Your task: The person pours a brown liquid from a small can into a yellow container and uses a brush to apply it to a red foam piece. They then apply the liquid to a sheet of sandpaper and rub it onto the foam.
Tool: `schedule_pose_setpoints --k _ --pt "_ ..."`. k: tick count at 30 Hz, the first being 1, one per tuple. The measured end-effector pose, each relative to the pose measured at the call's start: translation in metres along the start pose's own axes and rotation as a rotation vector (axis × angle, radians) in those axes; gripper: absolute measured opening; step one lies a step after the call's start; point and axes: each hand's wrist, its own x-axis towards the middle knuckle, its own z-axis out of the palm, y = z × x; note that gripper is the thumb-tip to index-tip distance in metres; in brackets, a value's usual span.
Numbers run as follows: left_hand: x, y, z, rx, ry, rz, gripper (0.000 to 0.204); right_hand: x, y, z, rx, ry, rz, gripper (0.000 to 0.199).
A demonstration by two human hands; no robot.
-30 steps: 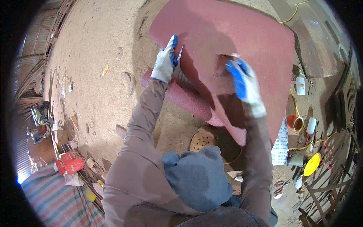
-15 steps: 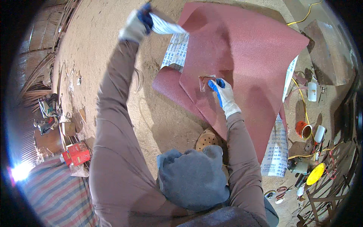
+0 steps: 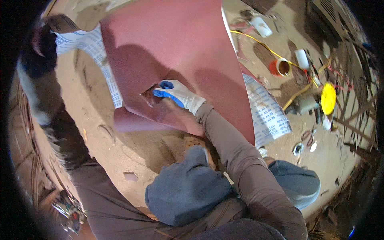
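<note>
A large dark-red abrasive sheet (image 3: 176,44), its white backing printed in blue, is spread over the ground and folded along its near-left side. My right hand (image 3: 178,94), in a white glove with blue fingers, rests on it, fingers closed at a small thin brownish square piece (image 3: 150,96). Whether the piece is wood, plastic or something else, I cannot make out. Far out at the upper left, my left hand (image 3: 40,50) is dark and blurred, its gloved fingers closed at the end of the sheet, where the printed backing faces up.
To the right lie an orange pot (image 3: 279,67), white bottles (image 3: 302,59), a yellow disc (image 3: 328,99), a grinder-like tool (image 3: 306,105), scissors (image 3: 308,138) and a yellow cord (image 3: 264,44). Several thin metal bars are heaped at the far right. My knees (image 3: 188,188) are close below the sheet.
My left hand has swung farther out left with the sheet's end, and more printed backing shows there. The view has turned and shifted right. My right hand stays at the small square piece.
</note>
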Motion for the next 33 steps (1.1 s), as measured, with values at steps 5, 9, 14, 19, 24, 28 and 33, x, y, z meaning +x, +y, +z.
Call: schedule_pose_setpoints --k 5,9,14,19,24,28,33 --pt "-0.067 -0.03 0.127 0.631 0.273 -0.145 0.031 -0.112 -0.046 -0.02 0.427 0.17 -0.156 0.026" --pt "-0.094 -0.052 0.191 0.343 0.689 -0.424 0.026 -0.212 -0.051 -0.071 0.47 0.479 -0.183 0.025" --pt "-0.149 -0.098 0.191 0.549 0.389 -0.131 0.051 -0.259 -0.033 -0.119 0.251 0.943 -0.233 0.023" --pt "-0.163 -0.09 0.229 1.028 0.285 -0.214 0.04 -0.263 -0.029 -0.124 0.453 0.986 -0.278 0.027" --pt "-0.193 -0.113 0.219 1.502 0.091 -0.192 0.047 -0.285 -0.009 -0.124 0.611 1.128 -0.474 0.018" --pt "-0.179 -0.113 0.236 0.936 0.318 -0.386 0.052 -0.337 0.014 -0.158 0.782 1.548 -0.698 0.021" --pt "-0.145 -0.081 0.311 0.481 0.519 -0.301 0.041 -0.434 0.084 -0.204 0.856 2.147 -0.767 0.018"
